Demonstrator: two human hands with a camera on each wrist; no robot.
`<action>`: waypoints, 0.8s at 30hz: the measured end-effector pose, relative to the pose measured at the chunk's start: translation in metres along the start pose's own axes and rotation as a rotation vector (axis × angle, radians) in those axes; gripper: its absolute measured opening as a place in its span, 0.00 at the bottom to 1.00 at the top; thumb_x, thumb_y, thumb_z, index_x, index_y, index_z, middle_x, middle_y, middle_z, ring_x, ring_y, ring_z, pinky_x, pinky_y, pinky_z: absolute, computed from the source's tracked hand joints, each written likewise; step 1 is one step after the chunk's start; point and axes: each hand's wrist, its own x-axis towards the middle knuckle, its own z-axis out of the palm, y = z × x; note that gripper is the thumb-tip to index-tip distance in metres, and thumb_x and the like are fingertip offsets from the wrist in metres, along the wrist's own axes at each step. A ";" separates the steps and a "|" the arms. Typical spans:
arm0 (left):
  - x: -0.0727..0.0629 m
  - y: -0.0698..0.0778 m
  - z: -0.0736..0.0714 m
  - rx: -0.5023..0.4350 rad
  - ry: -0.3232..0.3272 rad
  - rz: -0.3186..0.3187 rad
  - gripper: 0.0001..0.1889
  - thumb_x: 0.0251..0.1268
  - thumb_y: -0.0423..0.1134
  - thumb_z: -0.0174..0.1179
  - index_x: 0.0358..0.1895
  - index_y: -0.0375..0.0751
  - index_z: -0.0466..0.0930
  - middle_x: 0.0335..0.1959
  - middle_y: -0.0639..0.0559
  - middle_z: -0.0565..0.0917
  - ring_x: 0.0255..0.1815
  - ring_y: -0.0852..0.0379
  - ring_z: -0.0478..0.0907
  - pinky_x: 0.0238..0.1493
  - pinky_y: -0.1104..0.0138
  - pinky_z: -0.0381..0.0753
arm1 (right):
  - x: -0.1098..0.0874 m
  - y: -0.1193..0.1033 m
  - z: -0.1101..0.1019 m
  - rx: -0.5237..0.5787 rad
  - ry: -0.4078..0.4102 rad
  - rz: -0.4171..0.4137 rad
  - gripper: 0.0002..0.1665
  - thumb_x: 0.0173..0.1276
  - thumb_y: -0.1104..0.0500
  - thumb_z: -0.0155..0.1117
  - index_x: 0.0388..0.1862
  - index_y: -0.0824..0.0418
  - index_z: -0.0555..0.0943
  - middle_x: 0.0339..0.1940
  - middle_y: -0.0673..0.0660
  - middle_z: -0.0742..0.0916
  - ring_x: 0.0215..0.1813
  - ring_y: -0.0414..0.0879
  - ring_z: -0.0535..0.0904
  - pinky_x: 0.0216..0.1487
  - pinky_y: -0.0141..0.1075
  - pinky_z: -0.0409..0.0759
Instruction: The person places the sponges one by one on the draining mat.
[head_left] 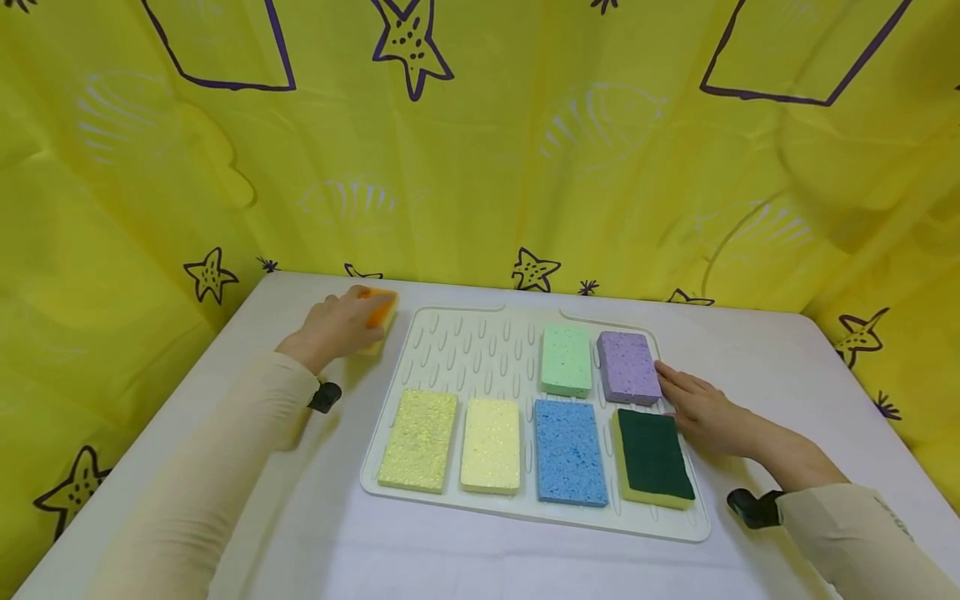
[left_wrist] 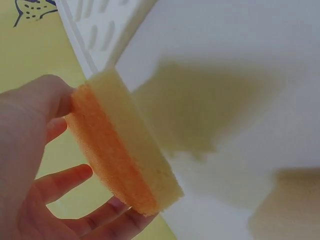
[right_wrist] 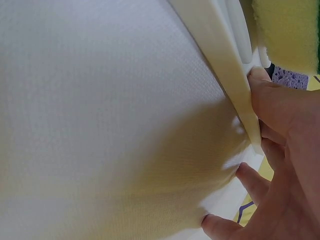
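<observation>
My left hand grips an orange and pale-yellow sponge by its ends, thumb at one end and fingertips at the other. This sponge is just outside the far left corner of a white ribbed tray, its shadow falling on the tabletop. At the tray's right side, my right hand rests with its fingers spread, the thumb touching the rim. Nearest to it on the tray are a purple sponge and a dark green-topped yellow scouring sponge.
Also on the tray lie a mint-green sponge, a blue sponge and two yellow sponges, one speckled and one paler. A beige object is partly hidden by the left forearm. A yellow patterned curtain encloses the table.
</observation>
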 end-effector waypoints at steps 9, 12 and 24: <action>0.004 0.017 0.002 0.028 -0.013 0.003 0.33 0.68 0.46 0.48 0.77 0.53 0.59 0.75 0.33 0.60 0.54 0.23 0.71 0.50 0.38 0.76 | -0.001 0.000 0.001 0.017 -0.002 0.020 0.38 0.71 0.64 0.55 0.75 0.77 0.56 0.78 0.74 0.57 0.74 0.76 0.53 0.69 0.72 0.55; 0.005 0.021 0.002 0.027 -0.021 0.006 0.33 0.68 0.47 0.48 0.77 0.54 0.58 0.76 0.31 0.58 0.55 0.23 0.71 0.49 0.38 0.77 | -0.001 -0.001 0.000 0.019 -0.001 0.022 0.37 0.71 0.64 0.55 0.75 0.77 0.56 0.78 0.74 0.57 0.74 0.76 0.53 0.69 0.72 0.55; 0.007 0.036 0.003 0.037 -0.066 0.046 0.29 0.71 0.47 0.44 0.76 0.60 0.61 0.79 0.38 0.55 0.58 0.19 0.68 0.46 0.40 0.79 | -0.001 0.001 0.001 -0.007 0.007 -0.005 0.37 0.71 0.65 0.55 0.75 0.77 0.57 0.78 0.74 0.58 0.73 0.76 0.54 0.68 0.72 0.56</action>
